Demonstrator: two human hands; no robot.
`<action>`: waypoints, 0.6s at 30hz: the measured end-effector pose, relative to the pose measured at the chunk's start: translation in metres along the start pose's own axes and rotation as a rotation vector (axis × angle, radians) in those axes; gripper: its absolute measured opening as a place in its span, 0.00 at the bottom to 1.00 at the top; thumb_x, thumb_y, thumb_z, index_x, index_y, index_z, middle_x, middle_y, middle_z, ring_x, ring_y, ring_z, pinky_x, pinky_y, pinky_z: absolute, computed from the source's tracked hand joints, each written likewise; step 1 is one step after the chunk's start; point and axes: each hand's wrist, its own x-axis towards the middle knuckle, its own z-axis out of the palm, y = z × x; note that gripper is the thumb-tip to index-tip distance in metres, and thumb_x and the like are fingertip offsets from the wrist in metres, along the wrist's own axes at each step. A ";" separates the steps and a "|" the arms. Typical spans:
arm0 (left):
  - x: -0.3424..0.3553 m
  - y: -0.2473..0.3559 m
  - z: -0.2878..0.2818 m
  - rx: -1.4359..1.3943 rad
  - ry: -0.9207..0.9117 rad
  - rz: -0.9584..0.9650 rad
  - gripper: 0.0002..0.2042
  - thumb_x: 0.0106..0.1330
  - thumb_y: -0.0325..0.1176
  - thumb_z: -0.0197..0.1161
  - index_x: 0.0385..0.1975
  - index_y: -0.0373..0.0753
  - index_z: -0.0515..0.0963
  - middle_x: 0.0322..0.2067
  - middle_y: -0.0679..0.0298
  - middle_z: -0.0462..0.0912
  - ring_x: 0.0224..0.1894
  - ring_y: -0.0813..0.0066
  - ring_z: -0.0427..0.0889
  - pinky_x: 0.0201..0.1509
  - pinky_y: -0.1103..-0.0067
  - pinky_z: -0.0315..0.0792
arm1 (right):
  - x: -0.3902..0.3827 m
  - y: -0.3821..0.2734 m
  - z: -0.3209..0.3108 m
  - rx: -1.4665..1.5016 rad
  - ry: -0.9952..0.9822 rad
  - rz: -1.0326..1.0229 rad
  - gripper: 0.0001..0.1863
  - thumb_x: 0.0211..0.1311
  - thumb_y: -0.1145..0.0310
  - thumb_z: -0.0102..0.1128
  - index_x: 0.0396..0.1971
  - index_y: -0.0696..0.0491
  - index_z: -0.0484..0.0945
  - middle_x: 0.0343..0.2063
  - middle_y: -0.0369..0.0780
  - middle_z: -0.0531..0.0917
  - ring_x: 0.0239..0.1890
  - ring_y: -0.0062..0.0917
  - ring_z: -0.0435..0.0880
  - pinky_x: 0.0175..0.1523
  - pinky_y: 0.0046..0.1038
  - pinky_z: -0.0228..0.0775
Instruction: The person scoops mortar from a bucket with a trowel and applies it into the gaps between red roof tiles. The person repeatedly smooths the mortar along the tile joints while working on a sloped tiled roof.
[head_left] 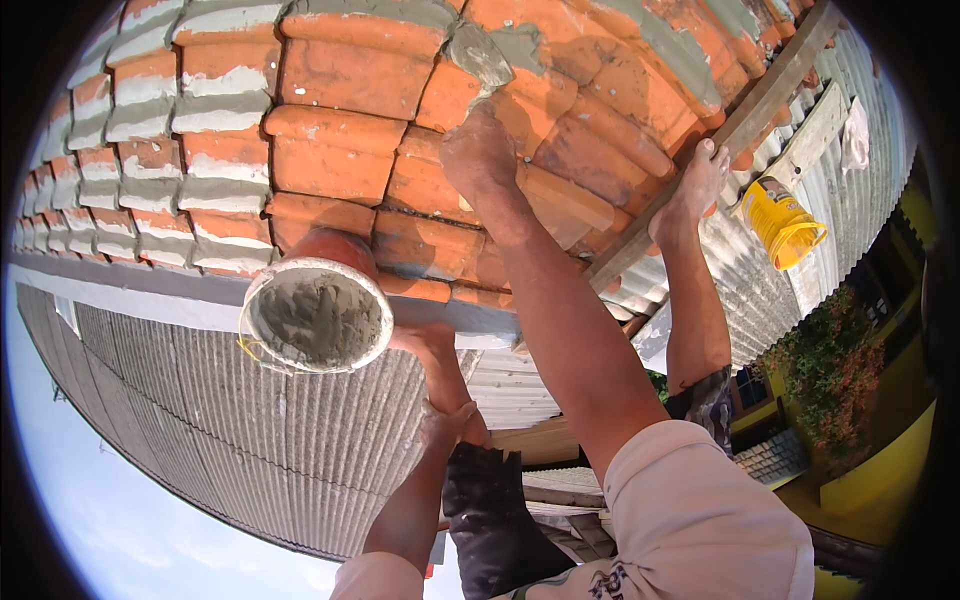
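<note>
Two pale sleeves [705, 510] lie closest, with two bare arms [570, 320] extending from them. One trowel [482, 60], its blade coated grey, is clamped in the right hand [480, 150] over orange roof tiles [345, 80], while the left hand [447, 422] touches the lower left leg [443, 370], though I cannot tell whether its fingers close around it. Two bare feet [692, 190] are apart, one at a wooden beam [785, 78], one near a bucket [340, 248] of mortar [318, 318]; a second bucket, yellow [780, 222], is on corrugated sheets [730, 290].
</note>
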 end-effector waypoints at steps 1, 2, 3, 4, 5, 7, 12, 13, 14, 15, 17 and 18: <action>0.000 0.001 0.000 0.025 0.004 0.000 0.64 0.48 0.68 0.77 0.80 0.39 0.50 0.66 0.41 0.75 0.69 0.42 0.75 0.72 0.57 0.70 | -0.002 0.006 -0.006 -0.079 -0.008 -0.025 0.18 0.65 0.74 0.61 0.50 0.66 0.69 0.45 0.59 0.83 0.47 0.52 0.86 0.54 0.48 0.79; 0.000 0.001 -0.001 0.020 -0.014 -0.024 0.65 0.48 0.68 0.77 0.81 0.39 0.49 0.68 0.42 0.73 0.70 0.43 0.73 0.73 0.57 0.67 | -0.013 0.016 -0.011 -0.141 0.022 -0.062 0.18 0.64 0.74 0.61 0.50 0.66 0.70 0.45 0.59 0.83 0.47 0.52 0.86 0.54 0.48 0.79; 0.000 0.001 -0.002 0.021 -0.040 -0.055 0.65 0.48 0.68 0.77 0.81 0.40 0.47 0.70 0.44 0.71 0.72 0.45 0.72 0.75 0.57 0.65 | -0.029 0.027 -0.016 -0.204 0.057 -0.102 0.17 0.64 0.75 0.61 0.49 0.65 0.70 0.45 0.59 0.83 0.47 0.51 0.87 0.54 0.47 0.80; 0.000 0.002 -0.002 0.018 -0.067 -0.084 0.66 0.48 0.68 0.77 0.82 0.41 0.46 0.72 0.45 0.68 0.73 0.46 0.70 0.76 0.57 0.63 | -0.040 0.038 -0.021 -0.279 0.068 -0.120 0.17 0.63 0.75 0.60 0.49 0.65 0.71 0.45 0.59 0.83 0.48 0.51 0.87 0.54 0.47 0.80; 0.000 0.002 -0.002 0.009 -0.052 -0.058 0.65 0.48 0.68 0.77 0.81 0.40 0.47 0.71 0.43 0.70 0.72 0.44 0.71 0.75 0.57 0.65 | -0.047 0.046 -0.025 -0.252 0.091 -0.142 0.17 0.63 0.74 0.61 0.49 0.64 0.71 0.44 0.58 0.83 0.48 0.51 0.86 0.53 0.48 0.79; 0.000 0.001 -0.002 0.000 -0.023 -0.018 0.65 0.47 0.68 0.77 0.80 0.38 0.50 0.68 0.40 0.73 0.70 0.41 0.74 0.73 0.58 0.68 | -0.053 0.059 -0.029 -0.238 0.045 -0.054 0.17 0.63 0.71 0.63 0.48 0.62 0.71 0.41 0.56 0.84 0.48 0.51 0.85 0.51 0.50 0.78; 0.000 0.000 0.000 -0.061 -0.020 -0.033 0.63 0.46 0.64 0.79 0.80 0.39 0.52 0.68 0.41 0.72 0.70 0.42 0.74 0.72 0.58 0.69 | 0.004 0.062 -0.028 -0.382 0.163 -0.240 0.12 0.65 0.71 0.59 0.44 0.59 0.71 0.41 0.54 0.84 0.46 0.51 0.85 0.51 0.50 0.77; 0.001 0.000 0.000 -0.070 -0.023 -0.042 0.63 0.46 0.64 0.80 0.79 0.39 0.53 0.69 0.41 0.72 0.70 0.42 0.74 0.72 0.58 0.69 | 0.013 0.065 -0.030 -0.388 0.152 -0.252 0.11 0.66 0.71 0.58 0.43 0.59 0.71 0.41 0.53 0.84 0.46 0.51 0.85 0.52 0.51 0.76; 0.000 0.001 -0.001 -0.057 -0.021 -0.047 0.63 0.46 0.64 0.80 0.80 0.39 0.53 0.69 0.41 0.72 0.70 0.42 0.74 0.72 0.58 0.69 | 0.017 0.072 -0.033 -0.416 0.134 -0.235 0.11 0.65 0.71 0.59 0.43 0.58 0.72 0.41 0.53 0.84 0.47 0.50 0.85 0.52 0.49 0.77; 0.000 0.002 -0.001 -0.046 -0.021 -0.052 0.63 0.46 0.64 0.80 0.80 0.40 0.52 0.69 0.41 0.72 0.70 0.42 0.74 0.73 0.58 0.69 | 0.018 0.081 -0.039 -0.440 0.135 -0.245 0.10 0.65 0.71 0.59 0.43 0.57 0.72 0.41 0.52 0.84 0.48 0.49 0.85 0.52 0.48 0.78; -0.002 0.004 -0.002 -0.038 -0.022 -0.064 0.63 0.46 0.64 0.80 0.80 0.40 0.52 0.69 0.41 0.71 0.70 0.43 0.73 0.73 0.58 0.69 | 0.017 0.100 -0.049 -0.434 0.138 -0.239 0.10 0.64 0.71 0.59 0.43 0.56 0.73 0.42 0.51 0.83 0.50 0.48 0.84 0.53 0.47 0.78; -0.004 0.005 -0.003 -0.040 -0.022 -0.071 0.64 0.46 0.64 0.80 0.80 0.41 0.51 0.70 0.42 0.71 0.70 0.43 0.73 0.73 0.58 0.69 | 0.014 0.109 -0.054 -0.402 0.141 -0.223 0.10 0.65 0.70 0.58 0.43 0.56 0.73 0.42 0.51 0.83 0.51 0.49 0.84 0.54 0.48 0.77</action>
